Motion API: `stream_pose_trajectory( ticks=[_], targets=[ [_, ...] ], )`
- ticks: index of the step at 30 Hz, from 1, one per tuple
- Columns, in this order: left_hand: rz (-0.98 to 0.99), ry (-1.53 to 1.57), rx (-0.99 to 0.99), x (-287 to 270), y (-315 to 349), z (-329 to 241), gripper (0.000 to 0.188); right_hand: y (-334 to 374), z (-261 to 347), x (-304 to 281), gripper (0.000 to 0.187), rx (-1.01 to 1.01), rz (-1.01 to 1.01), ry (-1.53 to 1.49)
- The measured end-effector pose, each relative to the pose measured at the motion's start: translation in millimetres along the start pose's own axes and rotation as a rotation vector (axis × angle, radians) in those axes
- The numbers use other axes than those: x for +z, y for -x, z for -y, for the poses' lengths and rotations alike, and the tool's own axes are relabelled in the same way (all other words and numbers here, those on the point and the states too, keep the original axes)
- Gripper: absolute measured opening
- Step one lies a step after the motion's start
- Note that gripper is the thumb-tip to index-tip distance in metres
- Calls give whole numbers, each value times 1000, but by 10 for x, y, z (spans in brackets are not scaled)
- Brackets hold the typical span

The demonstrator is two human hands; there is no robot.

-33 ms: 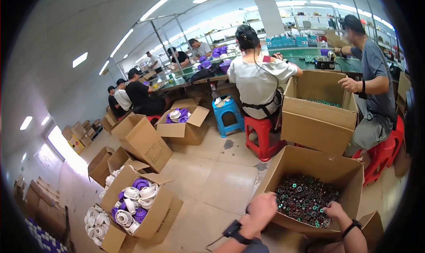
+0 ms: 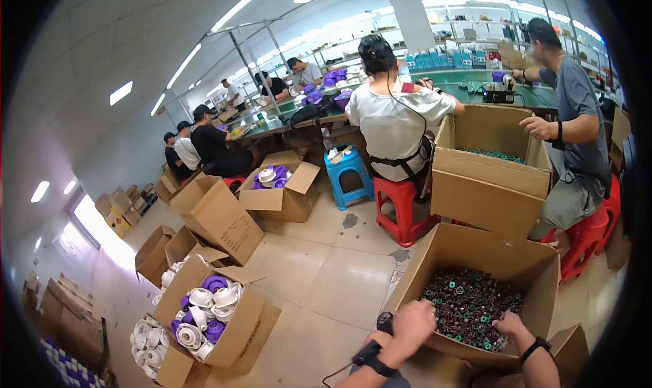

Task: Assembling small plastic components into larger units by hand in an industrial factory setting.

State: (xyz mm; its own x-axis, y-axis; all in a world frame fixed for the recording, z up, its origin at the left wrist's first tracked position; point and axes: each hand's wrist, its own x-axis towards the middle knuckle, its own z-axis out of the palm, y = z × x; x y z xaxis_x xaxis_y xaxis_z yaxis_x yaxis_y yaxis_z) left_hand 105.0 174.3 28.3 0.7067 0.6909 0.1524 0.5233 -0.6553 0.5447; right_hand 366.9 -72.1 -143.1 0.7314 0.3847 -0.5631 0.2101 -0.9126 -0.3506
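Observation:
A large open cardboard box (image 2: 407, 279) stands in front of me at the lower right. Inside lies a heap of small dark and reddish parts with green rings (image 2: 468, 303). At the box's near left rim is my left hand (image 2: 413, 325), fingers curled closed; whatever they hold is hidden. A dark rounded thing (image 2: 385, 322) shows just left of that hand, its kind unclear. My right hand (image 2: 511, 325) reaches over the near rim to the heap's right edge. Its fingertips are pinched together among the parts, too small to make out what is between them.
Beyond stands another box (image 2: 489, 191) of green parts, near a person in grey (image 2: 577, 109). A person in white (image 2: 394, 123) sits on a red stool (image 2: 401, 215) at the green bench, beside a blue stool (image 2: 349, 177). Boxes of white and purple housings (image 2: 204, 300) stand left.
My left hand has shifted a little to the right and down along the near left rim. The right hand stays at the heap, almost unmoved.

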Motion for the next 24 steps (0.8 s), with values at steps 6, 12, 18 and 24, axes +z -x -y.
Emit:
stream_pose_trajectory(
  ticks=[6,12,18,24],
  targets=[
    [543,-158,32,1294,-238,-82,28,-1248,-781,1010,30,-135,-147,61],
    [518,-162,-88,1426,-322,311,28,-1340,-408,1072,65,231,158,170],
    [609,-86,-144,1525,-361,168,27,-1952,-605,1218,54,273,37,51],
    [518,-136,-93,1587,-280,287,23,-2274,-223,1440,47,36,-92,161]
  ],
)
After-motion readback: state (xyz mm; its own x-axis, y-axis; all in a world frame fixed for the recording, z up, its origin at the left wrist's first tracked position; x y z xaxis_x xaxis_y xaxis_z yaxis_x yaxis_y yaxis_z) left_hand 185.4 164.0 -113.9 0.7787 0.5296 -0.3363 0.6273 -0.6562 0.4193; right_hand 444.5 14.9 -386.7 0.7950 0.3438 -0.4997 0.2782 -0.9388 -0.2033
